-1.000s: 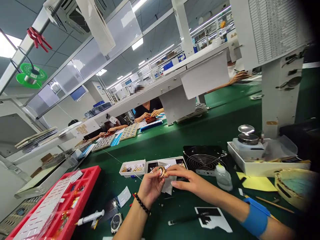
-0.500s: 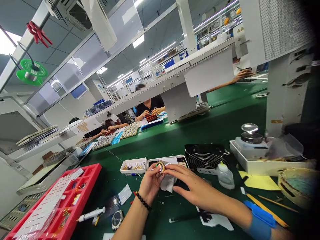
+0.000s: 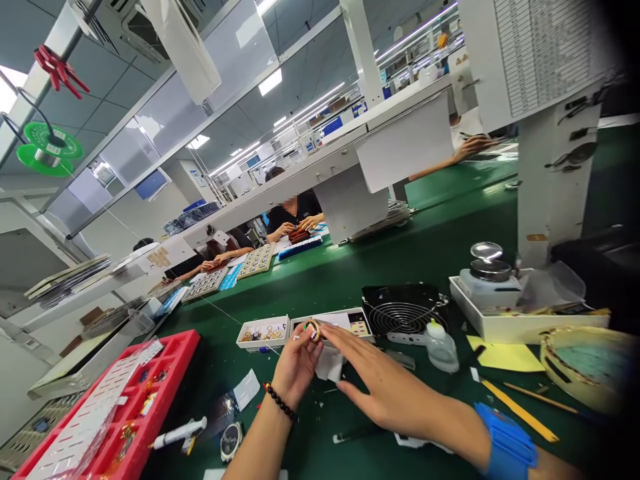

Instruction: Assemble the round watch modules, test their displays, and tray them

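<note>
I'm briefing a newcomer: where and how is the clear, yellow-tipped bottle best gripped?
Grip the wide body of the bottle, below the yellow tip, ideally with the right hand from the near side: it stands tip up, its top narrows, and the wire grille sits behind, to the left.

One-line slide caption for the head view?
Over a green workbench, the left hand holds a golden ring-shaped part, the right hand open beside it, a white parts box beyond.
</note>
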The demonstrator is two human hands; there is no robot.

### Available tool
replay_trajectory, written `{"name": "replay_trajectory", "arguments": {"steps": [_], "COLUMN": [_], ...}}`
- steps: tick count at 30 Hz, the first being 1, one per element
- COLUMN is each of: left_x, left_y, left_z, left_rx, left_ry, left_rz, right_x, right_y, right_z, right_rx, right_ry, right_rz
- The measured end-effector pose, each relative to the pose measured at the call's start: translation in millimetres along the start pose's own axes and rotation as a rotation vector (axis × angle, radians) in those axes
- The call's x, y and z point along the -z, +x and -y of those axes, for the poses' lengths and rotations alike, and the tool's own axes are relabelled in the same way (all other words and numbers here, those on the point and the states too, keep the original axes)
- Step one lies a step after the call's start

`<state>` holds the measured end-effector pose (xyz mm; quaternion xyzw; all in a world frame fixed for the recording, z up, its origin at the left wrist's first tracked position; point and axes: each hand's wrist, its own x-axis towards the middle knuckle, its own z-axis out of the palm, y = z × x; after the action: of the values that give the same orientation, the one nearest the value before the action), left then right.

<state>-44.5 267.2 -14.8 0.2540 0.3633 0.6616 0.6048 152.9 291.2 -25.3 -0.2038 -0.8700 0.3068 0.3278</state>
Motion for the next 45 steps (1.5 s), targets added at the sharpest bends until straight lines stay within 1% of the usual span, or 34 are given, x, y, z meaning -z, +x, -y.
{"name": "replay_trajectory", "arguments": {"steps": [2, 4, 5, 7, 10, 14, 16, 19, 21, 24, 26, 31, 35, 41, 45], "left_x": [-4.8, -9.8, -11.7, -13.7, -13.2, -13.0, -14.2, -16.5, -17.5, -17.6, -17.3, -18.0, -19.0, -18.2, -14.7], "left_y": [-4, -9, -11, -13, -14, -16, -18, -21, -23, -23, -23, -25, -26, -26, -24], "left_z": [0, 1, 3, 6, 9, 10, 10, 11, 13, 14, 14, 12, 12, 13, 15], "left_rx": [-0.027, -0.070, -0.093, -0.138, -0.210, -0.325, -0.357, -0.386, -0.442, -0.546, -0.588, -0.630, -0.642, -0.656, -0.747], "left_ry": [0.082, 0.209, 0.274, 0.397, 0.551, 0.745, 0.836, 0.922, 0.958, 1.051, 1.117, 1.181, 1.179, 1.161, 1.180], "left_rz": [0.034, 0.076, 0.089, 0.106, 0.114, 0.116, 0.108, 0.118, 0.130, 0.123, 0.114, 0.131, 0.139, 0.151, 0.189], "right_x": [3, 6, 8, 10, 11, 10, 11, 10, 10, 9, 8, 4, 2, 7, 11], "right_y": [3, 7, 10, 14, 17, 17, 16, 16, 17, 20, 22, 21, 18, 17, 16], "right_z": [0, -1, -2, -4, -6, -9, -9, -11, -12, -15, -17, -19, -18, -13, -9], "right_rx": [-0.092, -0.217, -0.273, -0.336, -0.336, -0.340, -0.347, -0.389, -0.415, -0.421, -0.432, -0.506, -0.515, -0.456, -0.400], "right_ry": [0.070, 0.203, 0.284, 0.434, 0.553, 0.579, 0.572, 0.576, 0.607, 0.693, 0.793, 1.099, 1.251, 1.360, 1.343], "right_rz": [-0.085, -0.166, -0.176, -0.149, -0.123, -0.141, -0.161, -0.216, -0.235, -0.235, -0.215, -0.095, -0.027, -0.021, -0.011]}}
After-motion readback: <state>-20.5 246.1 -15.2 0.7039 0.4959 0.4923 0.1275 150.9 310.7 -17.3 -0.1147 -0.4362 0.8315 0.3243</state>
